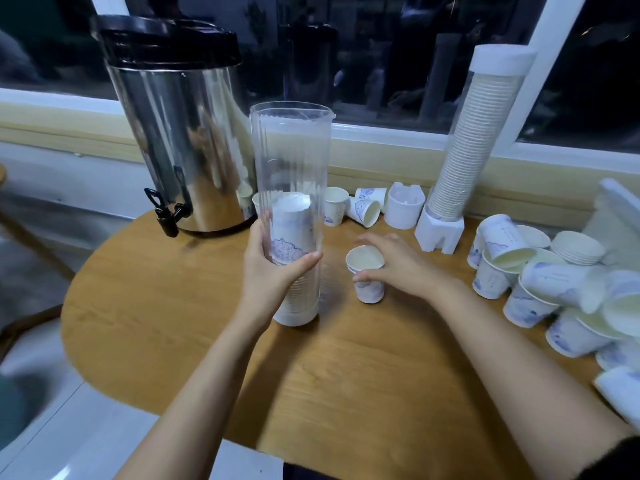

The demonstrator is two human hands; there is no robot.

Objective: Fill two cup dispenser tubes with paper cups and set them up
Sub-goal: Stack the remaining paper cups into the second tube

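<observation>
A clear dispenser tube [291,161] stands upright on the wooden table [207,341], open at the top, with a short stack of paper cups [294,237] inside its lower part. My left hand [273,271] grips the tube near its base. My right hand [394,261] curls around a single white-and-blue paper cup [367,275] standing upright just right of the tube. A second tube [474,140], packed full of cups and capped in white, leans against the window frame on a white base [440,233].
A steel hot-water urn [180,133] with a black tap stands at the back left. Loose cups [363,206] and a white cap [403,206] lie behind the tube. A heap of loose cups [554,285] crowds the right edge of the table.
</observation>
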